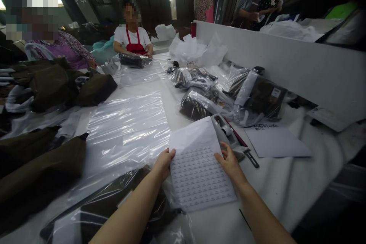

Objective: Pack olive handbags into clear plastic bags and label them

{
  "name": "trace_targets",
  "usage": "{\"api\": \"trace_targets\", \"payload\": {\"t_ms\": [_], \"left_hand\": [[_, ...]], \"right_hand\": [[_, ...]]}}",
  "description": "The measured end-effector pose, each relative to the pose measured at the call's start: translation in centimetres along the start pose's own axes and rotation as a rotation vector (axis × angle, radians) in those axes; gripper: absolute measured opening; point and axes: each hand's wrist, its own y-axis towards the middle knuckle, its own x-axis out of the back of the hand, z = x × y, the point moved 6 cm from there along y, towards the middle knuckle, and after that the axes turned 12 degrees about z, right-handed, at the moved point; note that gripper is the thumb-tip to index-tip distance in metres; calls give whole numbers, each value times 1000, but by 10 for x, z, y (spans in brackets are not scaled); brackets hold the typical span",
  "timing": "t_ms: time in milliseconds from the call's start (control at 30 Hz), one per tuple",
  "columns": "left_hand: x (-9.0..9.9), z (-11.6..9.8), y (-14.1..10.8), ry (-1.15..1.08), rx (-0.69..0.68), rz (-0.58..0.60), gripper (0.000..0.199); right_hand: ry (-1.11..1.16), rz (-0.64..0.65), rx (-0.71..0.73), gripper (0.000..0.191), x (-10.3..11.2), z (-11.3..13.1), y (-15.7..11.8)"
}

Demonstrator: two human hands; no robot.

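A white sheet of small printed labels (197, 175) lies tilted in front of me, with rows of tiny text too small to read. My left hand (164, 164) pinches its left edge, thumb on top and fingers underneath. At the right edge my right hand (230, 162) holds the sheet between thumb and fingers, its index finger slightly raised. Behind the sheet's upper right corner is a grey and white tape dispenser (225, 127), partly covered. Under my left forearm lies a dark item in a clear plastic bag (108, 202).
Flat clear plastic bags (128, 129) are stacked left of the sheet. Olive-brown fabric bags (42, 167) pile up at the left. Several bagged items (257, 95) sit toward a white partition (274, 57). White cardboard (277, 141) lies at right. A person in a red apron (135, 42) sits opposite.
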Motion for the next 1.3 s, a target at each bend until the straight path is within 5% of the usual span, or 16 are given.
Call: {"api": "trace_targets", "payload": {"t_ms": [167,300,400,500,567,633,833,1067,1300], "left_hand": [[3,-9,-4,36,-23,-6,6],[15,-23,-13,128,-115,-194,22],[8,-40,-39,330,-349,-399,33],[-44,-45,-58,728,-529,-223,16],[-77,-34,-63,842,-503,-31,15],[-92,-25,-66,827,-451,17,20],[-81,-18,-76,801,-364,-49,29],[-78,-21,-89,805,-307,22,26],[-71,-14,-86,735,-262,30,18]], "right_hand": [[460,140,-69,81,-9,18,10],[500,332,-189,44,-15,27,7],[443,396,-216,31,-15,35,4],[428,457,-215,29,-22,47,-5],[439,528,-198,30,-32,57,-14],[440,587,-166,31,-42,66,-24],[172,675,-36,37,-59,85,-43],[-366,574,222,34,-60,105,-47],[-455,536,249,29,-63,106,-49]]}}
